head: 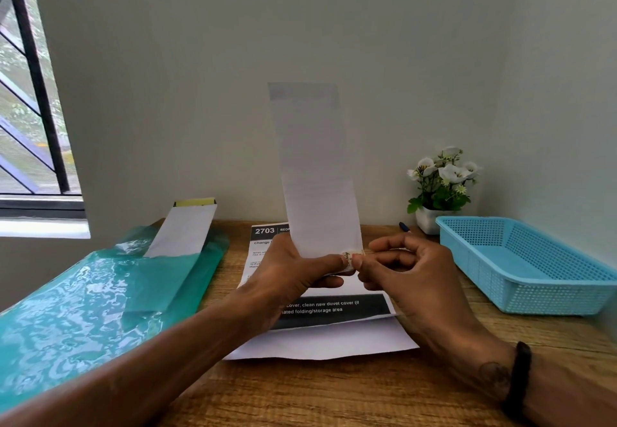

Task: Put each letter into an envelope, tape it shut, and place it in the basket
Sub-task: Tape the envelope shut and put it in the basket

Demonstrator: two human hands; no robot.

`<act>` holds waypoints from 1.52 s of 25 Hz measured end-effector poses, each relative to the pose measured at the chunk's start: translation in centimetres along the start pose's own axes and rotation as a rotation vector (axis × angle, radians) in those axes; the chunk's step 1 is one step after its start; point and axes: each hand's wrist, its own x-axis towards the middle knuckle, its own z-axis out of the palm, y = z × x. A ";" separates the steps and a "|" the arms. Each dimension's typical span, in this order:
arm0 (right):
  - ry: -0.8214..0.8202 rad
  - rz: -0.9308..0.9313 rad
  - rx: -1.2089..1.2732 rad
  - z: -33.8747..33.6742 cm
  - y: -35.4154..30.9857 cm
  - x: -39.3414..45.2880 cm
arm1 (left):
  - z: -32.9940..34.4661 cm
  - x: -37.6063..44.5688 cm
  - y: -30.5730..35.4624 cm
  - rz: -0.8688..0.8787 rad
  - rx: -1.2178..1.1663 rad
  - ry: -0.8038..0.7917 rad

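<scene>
I hold a long white envelope (317, 173) upright above the desk. My left hand (290, 273) grips its lower end, thumb in front. My right hand (405, 266) pinches a small piece of tape (349, 256) at the envelope's bottom right corner. Beneath my hands lie printed letter sheets (329, 329) with black header bars. The blue mesh basket (521, 266) sits at the right, with nothing visible in it. Another white envelope (182, 233) sticks out of a green plastic sleeve (86, 309) on the left.
A small white pot of white flowers (440, 186) stands at the back right by the wall, a dark pen (404, 226) beside it. A barred window (30, 92) is at the left. The wooden desk (334, 393) extends toward me.
</scene>
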 end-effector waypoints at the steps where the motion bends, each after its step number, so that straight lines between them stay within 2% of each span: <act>1: 0.001 -0.019 -0.037 0.0 0.0 0.0 | 0.0 -0.1 0.1 0.010 0.014 -0.004; 5: 0.011 -0.048 -0.082 -0.5 0.0 0.5 | -0.1 0.0 0.6 0.042 0.021 -0.041; 11: -0.116 0.042 0.186 -0.9 0.9 1.7 | -0.5 0.3 0.5 -0.014 -0.022 -0.080; 14: -0.149 0.073 0.237 -1.1 1.2 1.9 | -0.6 0.5 0.3 -0.030 -0.042 -0.097; 23: -0.279 0.097 0.259 -1.2 1.4 2.4 | -1.0 0.7 0.4 -0.051 -0.087 -0.006; 27: -0.258 0.124 0.245 -1.3 1.6 2.5 | -1.2 0.9 0.5 -0.110 -0.165 -0.025; 31: -0.297 0.169 0.264 -1.3 1.6 2.6 | -1.3 0.9 0.4 -0.160 -0.097 -0.033; 34: -0.305 0.193 0.342 -1.5 1.1 2.9 | -1.9 1.0 1.0 -0.183 0.031 -0.174; 38: -0.188 0.265 0.534 -2.9 0.5 4.5 | -3.0 1.4 2.2 -0.227 0.117 -0.305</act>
